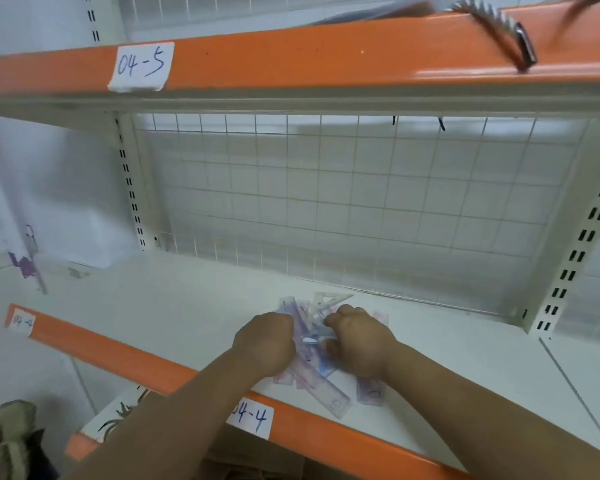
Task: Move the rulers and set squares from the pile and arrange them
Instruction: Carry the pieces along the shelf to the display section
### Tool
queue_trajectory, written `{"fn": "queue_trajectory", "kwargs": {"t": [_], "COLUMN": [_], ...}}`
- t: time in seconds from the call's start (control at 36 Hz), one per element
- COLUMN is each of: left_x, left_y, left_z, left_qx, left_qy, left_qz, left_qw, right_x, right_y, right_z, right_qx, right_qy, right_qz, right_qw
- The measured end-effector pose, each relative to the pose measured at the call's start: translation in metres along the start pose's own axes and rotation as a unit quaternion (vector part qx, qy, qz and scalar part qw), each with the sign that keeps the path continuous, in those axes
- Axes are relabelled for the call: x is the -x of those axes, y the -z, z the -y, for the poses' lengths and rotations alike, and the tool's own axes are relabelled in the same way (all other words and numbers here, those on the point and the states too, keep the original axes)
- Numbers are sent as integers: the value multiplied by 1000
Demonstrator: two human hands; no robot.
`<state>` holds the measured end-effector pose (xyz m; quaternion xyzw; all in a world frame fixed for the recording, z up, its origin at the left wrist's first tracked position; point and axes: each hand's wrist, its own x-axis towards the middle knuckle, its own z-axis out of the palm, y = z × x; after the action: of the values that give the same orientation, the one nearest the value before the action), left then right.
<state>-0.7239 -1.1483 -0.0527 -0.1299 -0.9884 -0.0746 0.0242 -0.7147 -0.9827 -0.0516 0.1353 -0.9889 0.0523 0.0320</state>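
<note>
Both hands — left hand [265, 341], right hand [359, 341] — curled, grip unclear, on ruler pile [312, 358]

There is only one view, from the camera on the person's head. It is looking forward and down into a shelf bay, and it is standing close, about at arm's reach. The white shelf [187, 306] is filling the lower half, and its orange front edge [146, 365] is running from 9 o'clock down to 5 o'clock. The wire grid back [343, 202] is facing the camera at the centre. The upper orange beam [291, 53] is crossing at 12 o'clock. The wide lens is bending the straight edges.
</note>
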Motion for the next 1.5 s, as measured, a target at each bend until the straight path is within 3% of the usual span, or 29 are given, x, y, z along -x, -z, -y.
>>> {"fn": "queue_trajectory", "kwargs": {"t": [0.14,0.36,0.47,0.56,0.67,0.78,0.86,0.92,1.0,1.06,1.11,1.17,1.22,1.25,1.31,1.39,1.5], "left_x": [-1,1,-1,-3,-7,-9,-11,-14,-16,-18,-20,-23,-24,-24,-25,-25,-24], "left_y": [-5,-5,-6,-5,-4,-2,-1,0,5,9,15,21,28,30,33,36,36], "left_z": [12,24,25,25,17,3,-5,-5,-6,-8,-9,-7,-5,-5,-4,-5,-9], "left_qx": [-2,5,37,78,163,257,266,232,173,157,129,98,82,77,70,67,69], "left_qy": [-5,6,28,42,17,-7,5,15,14,5,-17,-40,-67,-81,-103,-119,-133], "left_qz": [12,6,-34,-49,-16,4,-22,-55,-66,-62,-52,-40,-18,-3,28,62,84], "left_qw": [1000,1000,998,995,986,966,964,971,983,986,990,994,994,994,992,989,985], "right_x": [-12,-19,-17,-20,-24,-18,-16,-14,-10,-10,-10,-9,-5,-5,-6,-3,3], "right_y": [-11,-6,0,-7,-9,9,17,21,26,25,23,20,16,15,14,13,14], "right_z": [18,32,32,22,15,23,24,21,16,12,6,-4,-13,-17,-23,-23,-17], "right_qx": [-8,136,151,56,-121,-379,-524,-586,-621,-604,-521,-362,-121,-13,81,122,96], "right_qy": [1,46,51,29,11,-77,-132,-148,-170,-187,-190,-156,-70,-17,65,108,70], "right_qz": [33,55,36,-75,-299,-247,-220,-184,-143,-132,-158,-216,-258,-260,-255,-215,-117], "right_qw": [999,988,987,995,946,888,812,775,752,764,817,893,956,965,961,963,986]}}
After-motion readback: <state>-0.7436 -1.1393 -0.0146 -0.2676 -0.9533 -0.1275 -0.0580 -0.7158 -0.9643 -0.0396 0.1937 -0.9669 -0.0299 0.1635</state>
